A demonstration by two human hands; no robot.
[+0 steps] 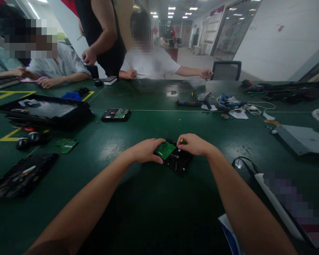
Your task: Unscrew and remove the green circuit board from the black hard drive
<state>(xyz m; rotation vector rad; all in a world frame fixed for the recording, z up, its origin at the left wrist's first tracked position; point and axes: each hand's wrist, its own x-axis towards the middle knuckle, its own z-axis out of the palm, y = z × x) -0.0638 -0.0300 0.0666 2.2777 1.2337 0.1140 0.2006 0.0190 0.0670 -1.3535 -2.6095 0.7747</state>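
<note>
Hard drive (177, 164), black-cased and lying at a slant on the green counter (146, 125), sits in front of the person, between the two hands. Its green circuit board (165, 150) faces up on the left part of the case; small round silvery spots show on the dark part beside it.

The left hand (147, 150) is clamped on the drive's left end, thumb at the near edge and fingers at the far one. The right hand (193, 144) is over the drive's right part, its fingers pinched together on a small yellow piece (184, 141) — mostly hidden, so I cannot tell what it is.

Farther back and to the left lies another drive (116, 114), its board showing. Beyond the left forearm are a loose green board (67, 145), a dark flat casing (23, 175), two rounded black objects (23, 143) and a black tray (78, 115) with pale material in it.

On the right side are a tangle of blue and white cables (230, 102), a grey metal box (303, 140) and, near the right forearm, a white-and-blue packet (228, 232).

Across the counter, a person in a white shirt (154, 65) holds a thin tool — too blurred to identify — and a person in black (102, 35) stands alongside.
</note>
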